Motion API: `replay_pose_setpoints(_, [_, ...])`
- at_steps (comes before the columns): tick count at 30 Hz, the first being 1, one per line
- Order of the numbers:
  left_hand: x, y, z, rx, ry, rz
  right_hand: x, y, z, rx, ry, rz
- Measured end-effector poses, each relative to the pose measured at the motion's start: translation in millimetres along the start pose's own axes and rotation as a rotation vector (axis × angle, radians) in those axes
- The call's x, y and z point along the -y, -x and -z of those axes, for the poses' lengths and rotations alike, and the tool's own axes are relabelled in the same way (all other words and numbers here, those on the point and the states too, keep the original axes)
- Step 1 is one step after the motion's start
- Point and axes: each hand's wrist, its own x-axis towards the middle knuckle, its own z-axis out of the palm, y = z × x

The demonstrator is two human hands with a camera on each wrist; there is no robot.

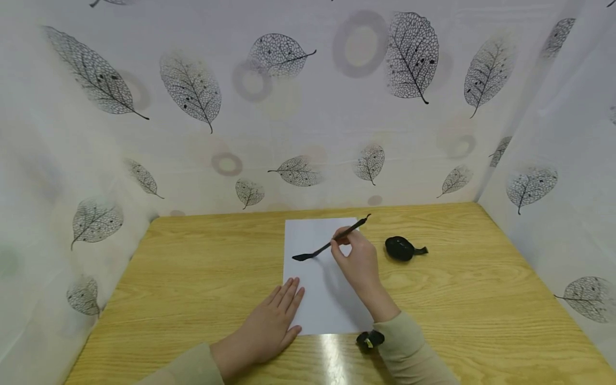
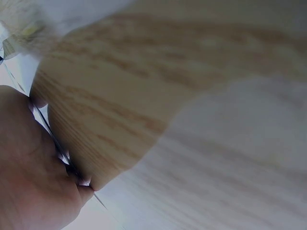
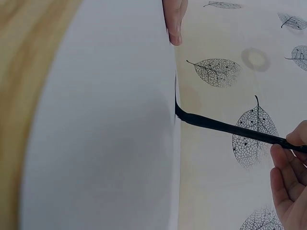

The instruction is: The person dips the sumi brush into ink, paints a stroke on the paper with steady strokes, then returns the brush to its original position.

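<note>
A white sheet of paper [image 1: 327,299] lies on the wooden table. My right hand [image 1: 358,262] pinches a dark ink brush [image 1: 332,243] by its handle, above the paper. The brush slants, its looped end up to the right and its black bristles down to the left. In the right wrist view the bristles [image 3: 181,114] bend where they meet the paper. My left hand [image 1: 271,323] lies flat with straight fingers over the paper's lower left edge. In the left wrist view that hand [image 2: 38,167] appears from its palm side.
To the right of the paper sits a small black ink dish [image 1: 400,249] with a short stub pointing right. A small black device [image 1: 369,340] is at my right cuff. A leaf-printed white curtain [image 1: 308,123] encloses the table's back and sides.
</note>
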Motion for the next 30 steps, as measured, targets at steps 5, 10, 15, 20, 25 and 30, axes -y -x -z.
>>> replay_pose_setpoints(5, [0.8,-0.2,-1.1,-0.010,-0.004,-0.002,-4,-0.2,4,-0.003,0.008,0.002])
replay_pose_setpoints(10, [0.5,0.2,1.7,-0.017,0.003,-0.005,-9,0.0,8,-0.007,0.001,-0.004])
replay_pose_setpoints(15, [-0.1,0.8,2.5,-0.026,0.014,-0.009,-14,1.2,13,-0.026,0.005,0.001])
replay_pose_setpoints(20, [0.0,0.5,0.9,-0.030,0.020,-0.010,-20,2.0,20,-0.050,0.033,0.012])
replay_pose_setpoints(25, [-0.1,0.3,0.1,-0.020,0.025,-0.005,-24,2.6,28,-0.051,0.055,0.006])
replay_pose_setpoints(30, [0.5,0.2,-1.3,-0.021,0.029,-0.005,-28,3.7,34,-0.051,0.069,-0.013])
